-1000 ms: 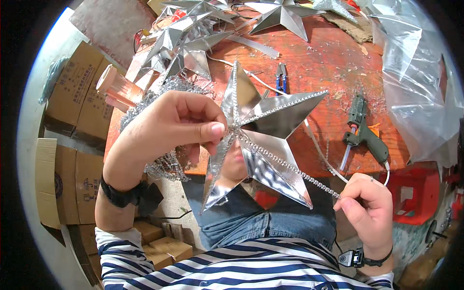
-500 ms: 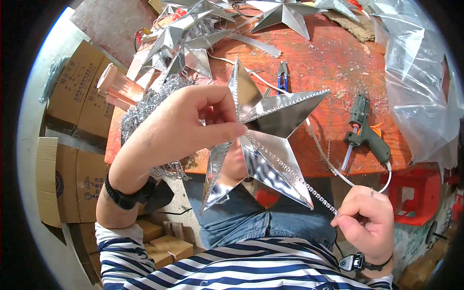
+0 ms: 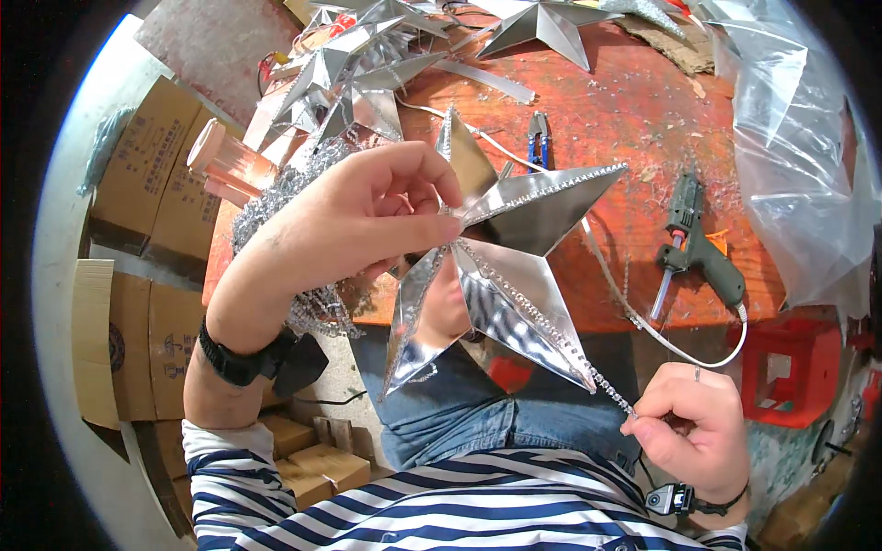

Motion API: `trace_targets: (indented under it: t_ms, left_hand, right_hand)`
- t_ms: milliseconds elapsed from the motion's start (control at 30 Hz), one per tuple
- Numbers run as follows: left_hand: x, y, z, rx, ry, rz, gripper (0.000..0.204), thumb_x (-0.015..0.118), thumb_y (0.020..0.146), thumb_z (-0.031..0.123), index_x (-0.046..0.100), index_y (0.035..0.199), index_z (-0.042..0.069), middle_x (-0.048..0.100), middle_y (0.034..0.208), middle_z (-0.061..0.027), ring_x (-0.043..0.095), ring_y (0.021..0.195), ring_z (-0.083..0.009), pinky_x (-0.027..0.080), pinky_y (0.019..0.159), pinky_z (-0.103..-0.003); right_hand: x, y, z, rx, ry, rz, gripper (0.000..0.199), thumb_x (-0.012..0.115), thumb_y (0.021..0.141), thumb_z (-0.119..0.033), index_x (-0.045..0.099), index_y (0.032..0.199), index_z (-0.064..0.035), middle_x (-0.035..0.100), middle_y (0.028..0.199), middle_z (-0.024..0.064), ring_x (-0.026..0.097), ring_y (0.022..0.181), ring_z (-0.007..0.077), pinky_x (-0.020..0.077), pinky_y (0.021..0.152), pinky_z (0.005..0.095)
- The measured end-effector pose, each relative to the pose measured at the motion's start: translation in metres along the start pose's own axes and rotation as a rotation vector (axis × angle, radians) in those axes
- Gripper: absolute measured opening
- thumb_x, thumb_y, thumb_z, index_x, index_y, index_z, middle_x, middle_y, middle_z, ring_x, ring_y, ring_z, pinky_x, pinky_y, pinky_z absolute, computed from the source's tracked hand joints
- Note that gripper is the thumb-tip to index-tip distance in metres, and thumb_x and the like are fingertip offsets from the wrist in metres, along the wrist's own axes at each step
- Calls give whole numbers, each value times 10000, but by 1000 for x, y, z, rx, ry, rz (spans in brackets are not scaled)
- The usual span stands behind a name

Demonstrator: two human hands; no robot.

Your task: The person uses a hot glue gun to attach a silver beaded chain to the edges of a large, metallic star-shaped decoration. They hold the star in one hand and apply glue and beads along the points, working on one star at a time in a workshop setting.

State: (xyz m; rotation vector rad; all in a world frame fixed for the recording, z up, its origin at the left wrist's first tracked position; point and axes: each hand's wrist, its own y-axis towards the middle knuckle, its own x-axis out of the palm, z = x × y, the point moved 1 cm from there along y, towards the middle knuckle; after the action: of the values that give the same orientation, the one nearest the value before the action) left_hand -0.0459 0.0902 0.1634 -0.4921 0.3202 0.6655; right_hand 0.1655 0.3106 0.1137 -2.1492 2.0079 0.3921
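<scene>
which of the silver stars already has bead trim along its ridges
The silver star pinched by the left hand; a bead strand lines its ridges. The stars on the table look bare.

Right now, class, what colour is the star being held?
Shiny silver star, seen in the head view.

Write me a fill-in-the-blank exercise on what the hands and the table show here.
1. The left hand grips the centre of a silver ____-shaped ornament.
2. The right hand pinches a strand of ____ trim running along one arm of the foil star.
3. On the red table lies a green ____ gun.
4. Blue-handled pliers lie ____ the star's top point.

Missing words: star; beaded; glue; beyond
</scene>
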Motion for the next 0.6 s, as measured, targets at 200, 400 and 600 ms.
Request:
trace_targets:
  t_ms: [200, 400, 600]
  left_hand:
    - [2, 4, -3, 41, 24, -14, 166, 651, 836, 61, 532, 949, 41, 455, 671, 55, 386, 494, 6, 280, 414, -172]
    - [0, 3, -7, 46, 22, -10, 168, 642, 832, 30, 524, 951, 42, 438, 682, 53, 365, 496, 7, 263, 406, -174]
    - [1, 9, -9, 52, 14, -30, 183, 637, 833, 19, 514, 965, 49, 432, 687, 59, 363, 497, 10, 257, 402, -168]
  right_hand:
    - [-1, -1, 0, 67, 13, -51, 53, 662, 764, -29, 620, 749, 0, 556, 646, 69, 528, 536, 168, 388, 474, 264]
    - [5, -2, 1, 61, 42, -102, 61, 654, 787, -34, 615, 758, 2, 570, 661, 81, 535, 541, 169, 398, 476, 266]
    - [5, -4, 9, 74, 14, -93, 72, 652, 790, -40, 610, 754, 6, 575, 657, 88, 542, 549, 185, 409, 488, 280]
